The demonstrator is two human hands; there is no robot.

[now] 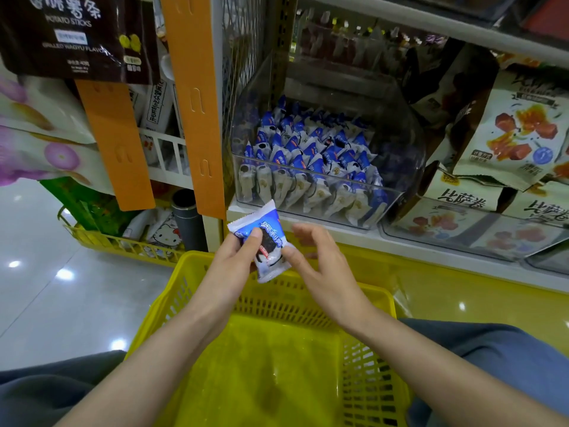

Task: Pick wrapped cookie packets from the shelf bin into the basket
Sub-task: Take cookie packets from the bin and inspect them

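Cookie packet (272,241): one, pinched by left hand (235,252) over one yellow basket (197,263), long axis far-left to near-right. Right hand (320,266) relaxed, thumb touching packet. Bin (409,149) beyond both hands.

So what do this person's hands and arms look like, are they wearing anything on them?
Both forearms are bare to the picture's edge: no sleeves, gloves or watch. The left hand and right hand show no rings, and the visible nails look short and plain. Grey-blue cloth at both lower corners is clothing, but which garment I cannot tell.
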